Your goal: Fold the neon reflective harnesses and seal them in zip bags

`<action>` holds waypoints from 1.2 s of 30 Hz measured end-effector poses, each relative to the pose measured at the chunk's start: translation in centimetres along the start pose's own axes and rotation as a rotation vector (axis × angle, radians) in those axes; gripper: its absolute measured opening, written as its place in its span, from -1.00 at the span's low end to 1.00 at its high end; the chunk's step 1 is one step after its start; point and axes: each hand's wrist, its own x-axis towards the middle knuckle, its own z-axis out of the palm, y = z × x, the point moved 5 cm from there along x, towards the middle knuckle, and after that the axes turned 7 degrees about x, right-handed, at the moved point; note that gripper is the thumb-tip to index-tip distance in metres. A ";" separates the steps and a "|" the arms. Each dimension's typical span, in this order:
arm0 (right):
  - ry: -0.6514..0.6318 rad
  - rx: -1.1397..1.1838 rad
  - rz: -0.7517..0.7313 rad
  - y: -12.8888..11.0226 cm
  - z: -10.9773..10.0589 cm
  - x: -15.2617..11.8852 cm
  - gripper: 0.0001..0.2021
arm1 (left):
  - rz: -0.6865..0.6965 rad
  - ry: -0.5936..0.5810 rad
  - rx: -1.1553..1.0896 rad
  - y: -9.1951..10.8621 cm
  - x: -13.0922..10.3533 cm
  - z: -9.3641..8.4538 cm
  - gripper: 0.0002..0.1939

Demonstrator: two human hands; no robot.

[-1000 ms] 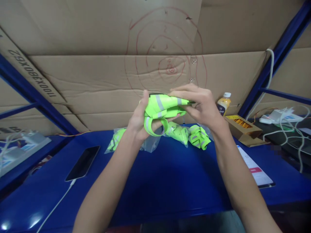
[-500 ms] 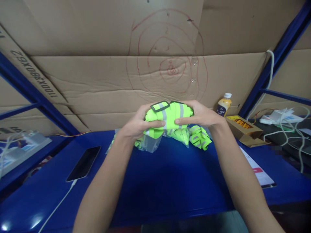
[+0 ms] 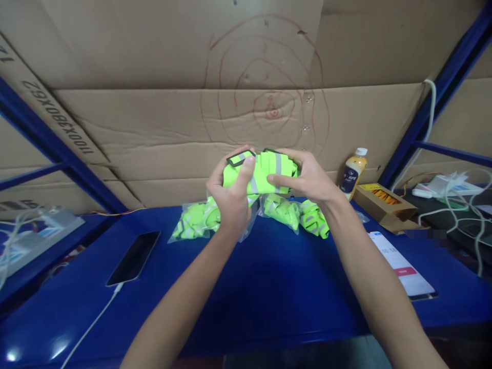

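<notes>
Neon-green strap bundle (image 3: 265, 177), crossed by grey stripes, is held up off the blue tabletop (image 3: 277, 287) between both hands. With the bundle as the clock's centre, the left hand (image 3: 232, 197) comes in from 8 o'clock, its grip clamped on the bundle, thumb pressed across the front face. The right hand (image 3: 309, 178) is at 3 o'clock, its grip clamped on the other end, thumb in front and fingers over the top edge. A black-edged piece (image 3: 241, 158) sits on the bundle at 10 o'clock, near the left thumb.

On the tabletop, a clear bag of green strapping (image 3: 192, 220) lies at 8 o'clock, a second bag (image 3: 282, 211) at 5 o'clock, and a crumpled green bundle (image 3: 315, 220) at 4 o'clock. Farther out at 8 o'clock lies a dark phone (image 3: 134, 259) with a white cable (image 3: 92, 324). At 3 o'clock a yellow bottle (image 3: 352, 173) stands beside a brown carton (image 3: 386, 207); a lit phone (image 3: 407, 269) lies at 4 o'clock. Red rings (image 3: 273, 111) mark the cardboard wall (image 3: 154, 118) at 12 o'clock.
</notes>
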 end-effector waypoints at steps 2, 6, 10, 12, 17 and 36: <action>0.053 -0.011 -0.034 0.2 0.6 0.2 -0.59 | -0.001 0.005 -0.006 0.2 0.3 0.2 -0.57; 0.156 0.173 -0.016 1.3 2.8 0.3 -0.51 | 0.077 0.026 -0.072 0.1 0.8 0.6 -0.62; 0.305 0.476 0.052 2.2 5.1 0.3 -0.33 | 0.270 0.116 -0.240 -0.7 0.6 0.2 -0.73; 0.375 0.608 0.118 2.6 5.9 0.2 -0.27 | 0.283 0.156 -0.194 -1.2 0.6 0.0 -0.71; 0.422 0.698 0.254 3.4 6.2 0.1 -0.36 | 0.245 0.186 -0.104 -1.2 0.8 -0.1 -0.71; 0.462 0.849 0.268 1.8 5.5 0.0 -0.67 | 0.731 0.196 0.211 0.8 2.0 -2.3 -0.72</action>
